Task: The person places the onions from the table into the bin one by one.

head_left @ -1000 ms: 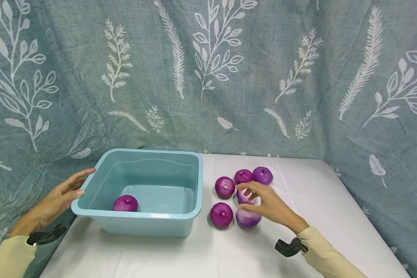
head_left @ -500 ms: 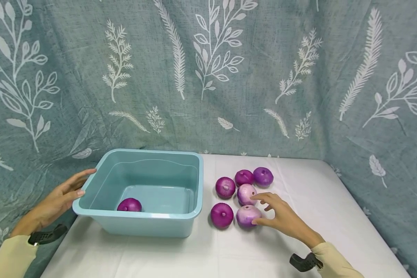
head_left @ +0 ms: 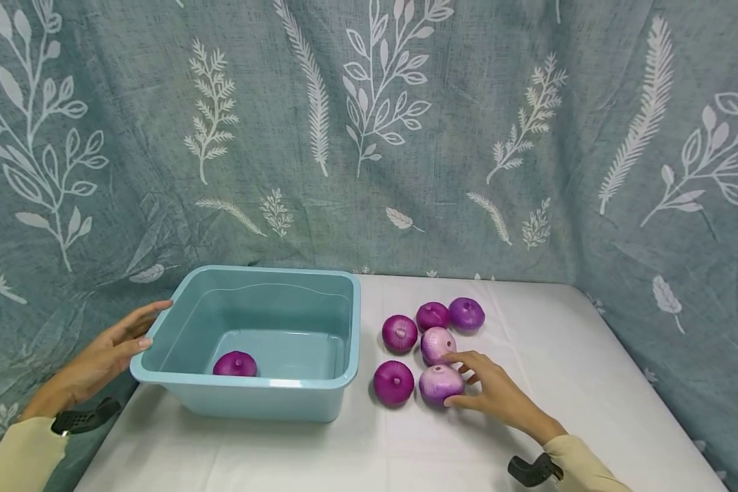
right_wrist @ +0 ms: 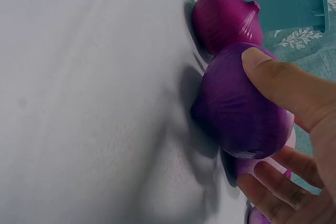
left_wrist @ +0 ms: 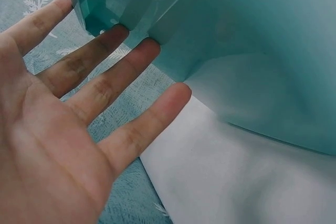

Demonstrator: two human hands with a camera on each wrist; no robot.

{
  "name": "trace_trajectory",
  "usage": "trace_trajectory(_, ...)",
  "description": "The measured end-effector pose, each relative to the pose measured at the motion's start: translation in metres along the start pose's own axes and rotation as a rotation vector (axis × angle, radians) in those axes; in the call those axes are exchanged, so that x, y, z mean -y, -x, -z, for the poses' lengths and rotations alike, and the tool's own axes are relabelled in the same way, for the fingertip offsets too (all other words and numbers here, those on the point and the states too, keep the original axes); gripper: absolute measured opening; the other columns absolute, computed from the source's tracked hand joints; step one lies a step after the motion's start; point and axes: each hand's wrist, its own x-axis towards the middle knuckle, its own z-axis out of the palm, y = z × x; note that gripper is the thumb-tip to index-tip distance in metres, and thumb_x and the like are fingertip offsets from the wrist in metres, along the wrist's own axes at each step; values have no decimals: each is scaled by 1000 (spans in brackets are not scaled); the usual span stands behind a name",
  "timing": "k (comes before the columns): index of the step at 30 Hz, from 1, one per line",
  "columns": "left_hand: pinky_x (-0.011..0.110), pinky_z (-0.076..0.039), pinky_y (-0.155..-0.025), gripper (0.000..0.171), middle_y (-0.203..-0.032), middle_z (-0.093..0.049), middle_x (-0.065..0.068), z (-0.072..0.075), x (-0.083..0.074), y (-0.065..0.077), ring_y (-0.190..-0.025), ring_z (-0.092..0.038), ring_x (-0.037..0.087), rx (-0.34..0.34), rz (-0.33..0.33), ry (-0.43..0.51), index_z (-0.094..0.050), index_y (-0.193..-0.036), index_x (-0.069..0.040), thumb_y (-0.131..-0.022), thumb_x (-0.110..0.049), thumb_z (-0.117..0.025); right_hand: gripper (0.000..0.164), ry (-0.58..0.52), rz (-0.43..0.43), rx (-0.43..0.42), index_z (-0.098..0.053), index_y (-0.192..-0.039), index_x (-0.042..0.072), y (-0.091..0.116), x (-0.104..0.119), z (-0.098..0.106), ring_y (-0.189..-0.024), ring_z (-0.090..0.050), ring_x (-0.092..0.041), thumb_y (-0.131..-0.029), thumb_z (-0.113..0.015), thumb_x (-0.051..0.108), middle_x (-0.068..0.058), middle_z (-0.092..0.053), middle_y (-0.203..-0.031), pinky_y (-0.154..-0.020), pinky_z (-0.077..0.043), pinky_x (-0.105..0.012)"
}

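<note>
My left hand (head_left: 113, 352) rests at the left rim of a light blue plastic tub (head_left: 252, 400); in the left wrist view its fingers (left_wrist: 113, 85) are spread and nearly straight against the tub's side. Inside the tub lies one red onion (head_left: 236, 364). To the right, my right hand (head_left: 498, 389) has its thumb and forefinger around a pale purple onion (head_left: 438, 387) on the table. The right wrist view shows the thumb (right_wrist: 283, 80) on that onion (right_wrist: 239, 106), with the forefinger partly hidden behind it and the other fingers curled farther off.
Close around the held onion are a dark red onion (head_left: 393, 384) on its left and a pale one (head_left: 435, 344) behind. Several more, including a violet onion (head_left: 466, 314), sit farther back. A white cloth (head_left: 590, 383) covers the table; a leaf-patterned curtain (head_left: 455, 102) hangs behind.
My right hand has come down and toward me from above the pale onions to the nearer one. The left hand stays at the tub, and the head view shifts slightly.
</note>
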Motion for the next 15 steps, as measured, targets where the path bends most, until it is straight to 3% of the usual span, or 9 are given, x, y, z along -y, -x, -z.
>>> trace_trajectory(2,64,-34,-105,63,-170,-8,-2,-1,0,0,-148,-18,13,-2,2,2,-10,-168,-28,-112,-14,-38,73,-6,9,0,-60,-141,16,0,-1,-1,-106,-60,-14,-79,-91,38,-3,-62,-132,-83,-57,-36)
trace_trajectory(4,54,-39,-104,64,-170,-8,-2,-1,-1,0,-149,-18,15,-6,5,1,-10,-167,-29,-112,-14,-39,72,-12,24,-3,-60,-141,14,1,-2,-3,-104,-61,-14,-79,-90,37,-4,-63,-131,-82,-58,-35)
trace_trajectory(6,60,-37,-107,64,-170,-6,-2,-2,-1,1,-153,-13,22,-5,11,26,-11,-167,-30,-112,-14,-39,71,-18,41,-6,-60,-140,12,2,-4,-4,-103,-62,-15,-81,-90,36,-5,-63,-130,-81,-58,-35)
trace_trajectory(8,50,-42,-106,64,-170,-7,-2,-3,-1,1,-152,-15,21,-6,15,27,-11,-167,-31,-112,-14,-39,69,-20,50,-10,-61,-139,10,3,-5,-5,-103,-63,-15,-81,-89,36,-3,-64,-128,-81,-58,-35)
trace_trajectory(11,44,-43,-106,64,-170,-7,-3,-4,-1,3,-148,-20,8,-4,7,46,-11,-167,-29,-112,-13,-40,67,-26,40,-19,-62,-137,10,5,-6,-7,-102,-63,-16,-81,-89,36,-1,-64,-126,-82,-58,-34)
trace_trajectory(13,25,-46,-95,64,-170,-9,-3,-4,0,3,-138,-28,-5,-6,-5,41,-12,-167,-28,-112,-11,-40,66,-27,25,-23,-63,-136,11,6,-5,-8,-102,-63,-16,-81,-89,37,0,-63,-125,-83,-58,-35)
trace_trajectory(15,21,-47,-93,65,-170,-10,-3,-5,0,3,-133,-31,-12,-3,-18,58,-12,-168,-26,-112,-10,-40,64,-34,11,-28,-64,-135,12,7,-5,-9,-102,-63,-17,-81,-88,39,-1,-64,-126,-83,-58,-35)
